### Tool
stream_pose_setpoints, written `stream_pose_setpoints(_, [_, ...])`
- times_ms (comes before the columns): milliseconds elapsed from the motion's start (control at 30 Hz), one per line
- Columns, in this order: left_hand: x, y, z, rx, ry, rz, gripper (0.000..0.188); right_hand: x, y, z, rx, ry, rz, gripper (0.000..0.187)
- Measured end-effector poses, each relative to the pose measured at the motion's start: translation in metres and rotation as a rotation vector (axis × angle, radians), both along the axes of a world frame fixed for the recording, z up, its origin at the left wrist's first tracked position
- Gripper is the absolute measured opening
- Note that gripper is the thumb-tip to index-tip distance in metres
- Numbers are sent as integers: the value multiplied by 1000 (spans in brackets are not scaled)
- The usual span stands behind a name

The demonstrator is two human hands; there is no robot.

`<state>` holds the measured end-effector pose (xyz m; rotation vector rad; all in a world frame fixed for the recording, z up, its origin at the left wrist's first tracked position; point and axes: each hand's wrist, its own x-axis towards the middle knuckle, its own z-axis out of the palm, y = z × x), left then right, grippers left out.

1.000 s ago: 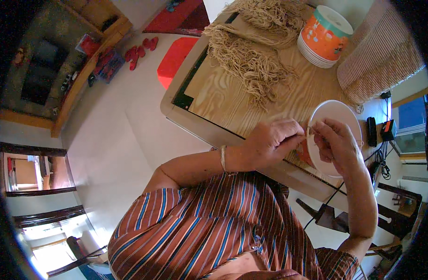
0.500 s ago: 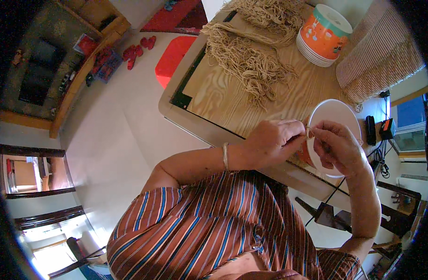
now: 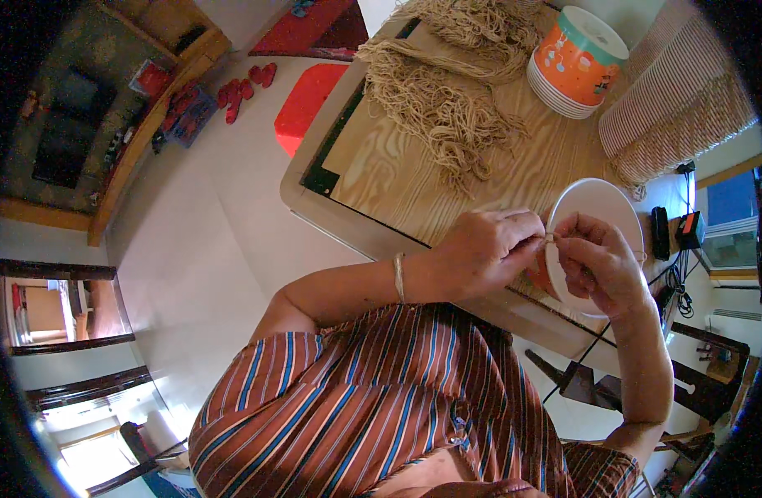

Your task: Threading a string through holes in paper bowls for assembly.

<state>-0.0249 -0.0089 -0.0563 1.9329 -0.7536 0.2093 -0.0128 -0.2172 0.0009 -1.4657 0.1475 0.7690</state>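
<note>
My left hand [image 3: 490, 256], a light bracelet at its wrist, is closed with thumb and fingers pinched together at the left rim of a paper tub [image 3: 607, 201]. The tub is orange outside and white inside. Over its opening, my right hand [image 3: 601, 264] pinches a thin beige cord [image 3: 550, 237] right beside the left fingertips. Both hands meet at this cord; how it runs between the left fingers is hidden. A loose heap of beige yarn [image 3: 447, 108] lies on the wood-grain table [image 3: 389, 170] beyond my hands.
A stack of orange and green paper tubs [image 3: 576, 66] stands at the back right. Beside it sits a striped, woven cushion-like bundle [image 3: 680, 91]. Black cables and a small black box [image 3: 690, 228] lie at the right edge. A red stool [image 3: 306, 108] stands left of the table.
My right hand has shifted slightly, its fingertips now closer to the left ones at the cord. The left hand stays nearly in place.
</note>
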Motion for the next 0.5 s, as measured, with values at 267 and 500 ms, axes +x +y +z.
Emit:
stream_pose_setpoints(267, [2, 0, 3, -22, -72, 7, 9, 0, -1, -2, 45, 21, -57, 11])
stream_pose_setpoints(500, [0, -2, 2, -4, -154, 83, 13, -1, 0, -6, 44, -38, -38, 10])
